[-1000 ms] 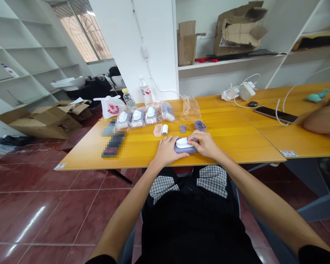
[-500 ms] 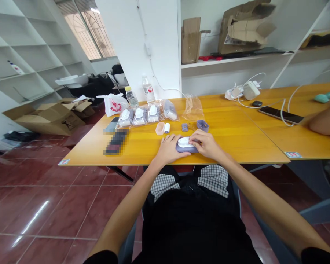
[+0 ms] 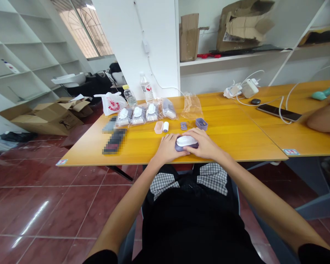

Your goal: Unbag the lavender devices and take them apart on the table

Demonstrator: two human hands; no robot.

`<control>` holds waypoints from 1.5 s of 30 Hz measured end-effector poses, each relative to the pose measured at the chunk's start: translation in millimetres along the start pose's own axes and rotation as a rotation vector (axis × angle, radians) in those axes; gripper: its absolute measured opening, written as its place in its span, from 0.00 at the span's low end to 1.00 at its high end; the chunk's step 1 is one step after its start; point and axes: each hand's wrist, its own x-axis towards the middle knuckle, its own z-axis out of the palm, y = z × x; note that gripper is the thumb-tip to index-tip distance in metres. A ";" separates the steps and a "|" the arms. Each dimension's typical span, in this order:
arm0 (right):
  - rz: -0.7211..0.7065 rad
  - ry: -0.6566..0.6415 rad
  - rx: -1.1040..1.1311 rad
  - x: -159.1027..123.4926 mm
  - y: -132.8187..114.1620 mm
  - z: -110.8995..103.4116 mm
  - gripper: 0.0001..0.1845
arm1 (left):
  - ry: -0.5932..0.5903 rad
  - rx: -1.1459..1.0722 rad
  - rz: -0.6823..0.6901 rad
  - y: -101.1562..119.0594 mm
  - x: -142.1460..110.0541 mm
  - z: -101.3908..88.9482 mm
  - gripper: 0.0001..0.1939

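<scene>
Left hand and right hand clasp a case at opposite ends, fingers curled round it, likely for steadiness; a cup stands beyond, presumably handy.

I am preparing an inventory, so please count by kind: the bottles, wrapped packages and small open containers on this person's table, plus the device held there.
Bottles: 2
Wrapped packages: 4
Small open containers: 2
Held device: 1
Total: 9

Both hands around white-topped grey object — on wooden table.
</scene>
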 end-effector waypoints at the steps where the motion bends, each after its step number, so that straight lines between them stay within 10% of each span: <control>1: 0.037 -0.007 -0.014 -0.9 0.1 3.0 0.25 | 0.001 -0.055 0.006 -2.9 -0.1 -1.1 0.42; 9: 0.128 0.011 0.095 -3.6 15.8 7.0 0.16 | -0.088 -0.534 -0.017 -30.5 -0.7 -15.1 0.44; 22: 0.030 -0.018 -0.103 -5.1 6.2 -0.9 0.26 | -0.053 -0.406 0.005 -27.7 -1.8 -13.5 0.41; 45: 0.040 -0.040 0.154 -7.7 36.3 -47.9 0.08 | -0.085 -0.398 -0.046 -21.3 -1.6 -20.3 0.40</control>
